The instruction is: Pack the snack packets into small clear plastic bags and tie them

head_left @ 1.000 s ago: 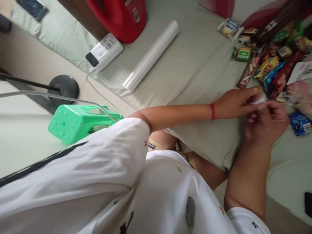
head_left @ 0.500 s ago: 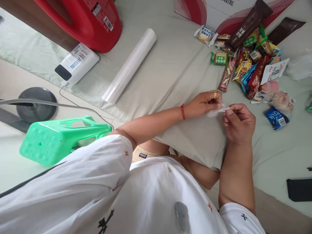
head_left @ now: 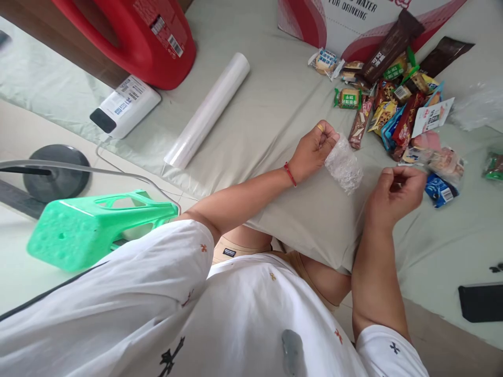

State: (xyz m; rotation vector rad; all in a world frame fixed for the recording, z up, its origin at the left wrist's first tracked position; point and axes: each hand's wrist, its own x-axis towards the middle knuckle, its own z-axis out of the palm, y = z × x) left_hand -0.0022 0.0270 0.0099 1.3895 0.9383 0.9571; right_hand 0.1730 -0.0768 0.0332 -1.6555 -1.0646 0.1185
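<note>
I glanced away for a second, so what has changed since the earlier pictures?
The hands have parted: the left hand moved leftward and farther from the body, the right hand slightly rightward. The crinkled clear plastic, pinched by both before, is now spread out and held by the left alone. The clear roll, snack pile and red jug stayed put.

The plastic film [head_left: 344,163] is clear, the cloth [head_left: 281,112] grey-green, the device [head_left: 128,104] at its left edge white and black; the white shirt [head_left: 247,319] carries black and orange motifs.
</note>
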